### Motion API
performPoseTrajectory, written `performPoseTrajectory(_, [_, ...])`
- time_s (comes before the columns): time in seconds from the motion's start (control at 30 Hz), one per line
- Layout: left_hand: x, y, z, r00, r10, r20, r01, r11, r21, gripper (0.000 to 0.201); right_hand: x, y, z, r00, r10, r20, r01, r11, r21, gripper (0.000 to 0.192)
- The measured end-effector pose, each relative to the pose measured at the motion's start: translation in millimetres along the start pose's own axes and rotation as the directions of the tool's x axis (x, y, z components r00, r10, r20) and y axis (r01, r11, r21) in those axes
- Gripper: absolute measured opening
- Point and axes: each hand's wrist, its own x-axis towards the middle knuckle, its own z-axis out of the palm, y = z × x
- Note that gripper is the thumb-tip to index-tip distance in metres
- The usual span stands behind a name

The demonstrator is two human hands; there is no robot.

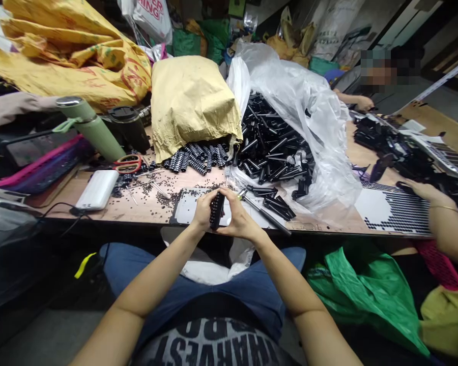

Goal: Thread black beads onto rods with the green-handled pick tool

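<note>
Between my left hand (203, 211) and my right hand (239, 217) is a black piece with rows of small bumps (216, 209). Fingers of both hands are wrapped around it, held upright just above the table's front edge. Below it lies a white board (187, 206) with a dark rim. To the right of my right hand, a tool with a metal shaft and black handle (269, 217) lies slanted across the board. Several loose black tapered pieces (278, 206) are beside it. Tiny black beads (158, 195) are scattered to the left of the board.
Black ridged rods (194, 156) spill from a yellow sack (194, 101); a clear plastic bag (328, 152) holds black parts (267, 137). Red-handled scissors (127, 163), a white power bank (97, 189) and a green flask (91, 129) stand left. Another person's hand (423, 192) works at right.
</note>
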Motion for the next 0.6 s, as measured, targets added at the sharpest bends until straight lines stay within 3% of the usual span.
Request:
performPoseTrajectory(0.17, [-4,1,10.0,0.987,-0.154,-0.041,0.154,0.988,-0.012,0.027,-5,8,7,0.999,0.05,-0.006,-0.05,0.999,0.003,0.106])
performPoseTrajectory(0.4, [8,-5,11.6,0.927,-0.373,-0.03,0.374,0.927,0.036,0.026,-13,18,18,0.982,0.186,-0.027,-0.184,0.981,0.06,0.108])
performPoseTrajectory(0.5, [12,-14,9.3,0.95,-0.311,0.005,0.307,0.941,0.144,0.028,-15,21,23,0.968,0.239,-0.082,-0.237,0.971,0.028,0.108])
performPoseTrajectory(0.57, [11,-23,7.0,0.99,-0.134,0.042,0.115,0.943,0.312,0.03,-17,27,30,0.956,0.265,-0.122,-0.27,0.963,-0.022,0.107])
performPoseTrajectory(0.6, [10,-30,5.7,0.997,-0.005,0.077,-0.029,0.903,0.43,0.031,-19,30,34,0.949,0.282,-0.14,-0.292,0.955,-0.052,0.104])
